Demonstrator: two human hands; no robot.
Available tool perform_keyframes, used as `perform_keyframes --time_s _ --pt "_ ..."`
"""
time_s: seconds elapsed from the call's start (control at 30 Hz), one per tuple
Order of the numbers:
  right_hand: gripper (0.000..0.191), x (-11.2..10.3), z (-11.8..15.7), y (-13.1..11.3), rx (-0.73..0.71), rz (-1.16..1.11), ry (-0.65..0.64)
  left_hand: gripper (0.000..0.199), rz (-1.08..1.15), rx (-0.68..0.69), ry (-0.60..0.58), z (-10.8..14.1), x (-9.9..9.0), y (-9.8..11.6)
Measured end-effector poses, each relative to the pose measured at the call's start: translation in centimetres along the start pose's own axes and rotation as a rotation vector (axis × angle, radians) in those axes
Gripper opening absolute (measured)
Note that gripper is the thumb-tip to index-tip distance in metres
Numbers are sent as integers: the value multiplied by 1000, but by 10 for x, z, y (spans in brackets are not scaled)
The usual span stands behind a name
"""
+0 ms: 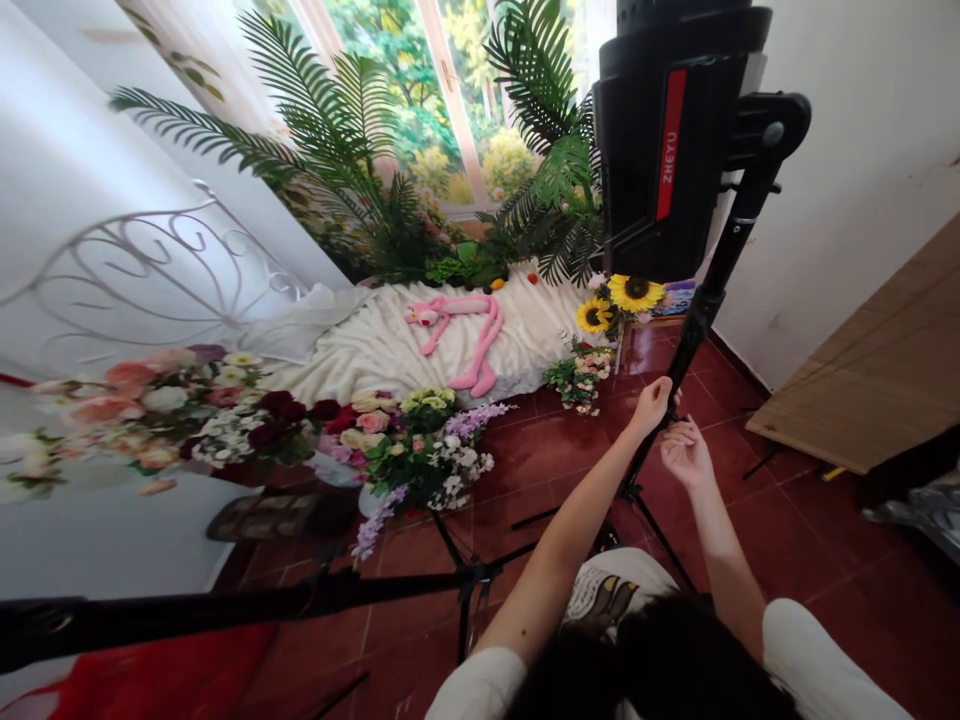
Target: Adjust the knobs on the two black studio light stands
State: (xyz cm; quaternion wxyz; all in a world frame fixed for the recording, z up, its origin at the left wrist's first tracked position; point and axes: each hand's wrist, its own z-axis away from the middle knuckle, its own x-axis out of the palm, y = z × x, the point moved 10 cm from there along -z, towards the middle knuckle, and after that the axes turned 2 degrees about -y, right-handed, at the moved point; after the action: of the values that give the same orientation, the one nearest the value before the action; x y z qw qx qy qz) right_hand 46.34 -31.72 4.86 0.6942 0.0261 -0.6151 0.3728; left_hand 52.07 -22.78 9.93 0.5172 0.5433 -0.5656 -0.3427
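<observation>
A tall black light stand (686,345) carries a large black studio light (660,170) with a red stripe lettered ZHEYU. My left hand (652,406) is closed around the stand's pole, well below the light. Just beneath and to its right, my right hand (688,455) is beside the pole with its palm turned up and fingers loosely bent. Nothing shows in that palm; whether its fingertips touch the stand's fitting is unclear. The legs of the stand (660,530) spread out on the red tiled floor.
A second black stand (390,590) crosses the lower left. Beyond it are artificial flowers (420,450), a draped bed (352,350) with a pink plush toy (457,305), and palm fronds (300,130). A brown board (862,370) leans at right; red cloth (165,675) lies lower left.
</observation>
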Motion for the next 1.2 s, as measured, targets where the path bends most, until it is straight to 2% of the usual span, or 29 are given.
perform_keyframes --time_s 0.13,0.3,0.4,0.6,0.7,0.83,0.93,1.0,1.1,1.2 --pt "22 -4 -1 -1 53 -93 0 72 -13 25 8 3 0 9" --pt "17 6 -2 11 208 -250 -62 66 28 38 2 5 0 14" --pt "14 7 -2 17 276 -323 -32 64 49 43 -5 5 1 13" --pt "15 8 -2 13 257 -276 -9 65 17 46 27 4 0 10" --pt "14 -2 -7 7 157 -74 41 66 0 49 36 4 0 10" --pt "19 -27 -9 -12 -81 482 212 67 -22 48 22 4 0 10" --pt "31 -23 -3 -37 -330 916 208 67 -25 36 17 4 0 9" --pt "36 -17 4 -55 -481 1116 216 65 -20 38 18 4 0 8" --pt "44 -10 10 -82 -618 1221 278 64 -11 42 12 4 1 8" --pt "45 10 10 -104 -701 1170 269 65 0 30 9 4 1 7"
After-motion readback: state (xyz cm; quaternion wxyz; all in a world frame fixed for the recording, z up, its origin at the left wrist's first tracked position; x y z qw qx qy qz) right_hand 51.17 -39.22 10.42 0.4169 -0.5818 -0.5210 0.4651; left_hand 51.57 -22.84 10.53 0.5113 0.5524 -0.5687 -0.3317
